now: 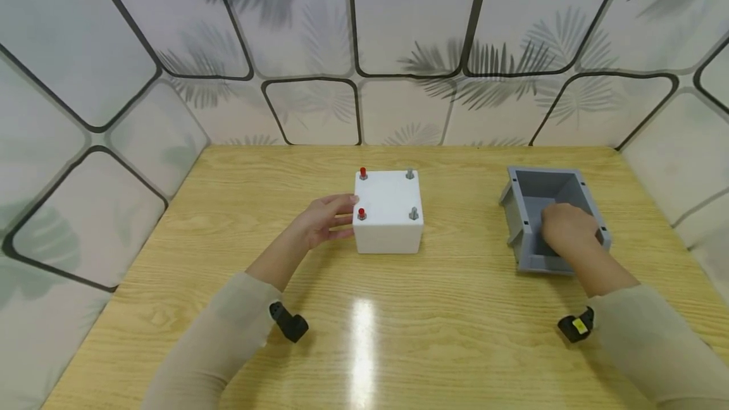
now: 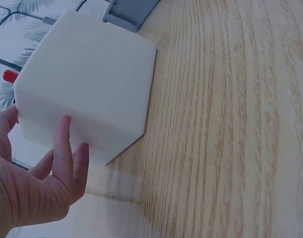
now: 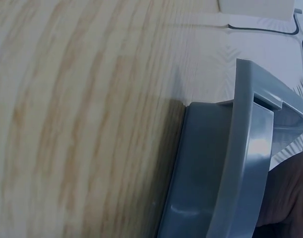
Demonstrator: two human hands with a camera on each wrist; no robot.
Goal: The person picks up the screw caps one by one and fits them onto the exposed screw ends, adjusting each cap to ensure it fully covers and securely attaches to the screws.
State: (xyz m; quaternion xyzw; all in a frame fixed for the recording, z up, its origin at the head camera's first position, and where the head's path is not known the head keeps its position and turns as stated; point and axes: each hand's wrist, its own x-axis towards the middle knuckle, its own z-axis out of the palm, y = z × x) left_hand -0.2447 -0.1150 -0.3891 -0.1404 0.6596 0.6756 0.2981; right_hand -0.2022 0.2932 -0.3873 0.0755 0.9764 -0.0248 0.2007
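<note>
Partly hidden, right hand [image 1: 569, 231] in bin [image 1: 543, 183], grip unclear, left hand [image 1: 326, 220] spread, touching box [image 1: 389, 207].

Leaf-print backdrop [image 1: 410, 18] behind wooden table [image 1: 455, 309]

The left sleeve [image 1: 207, 340] and right sleeve [image 1: 655, 337] are plain, pale beige, each ending near the wrist. A left camera [image 1: 292, 326] and right camera [image 1: 574, 328] sit at the sleeve ends; both are black and compact. The right camera carries a yellow label [image 1: 579, 325]. Left hand [image 1: 326, 221] and right hand [image 1: 568, 230]: bare.
</note>
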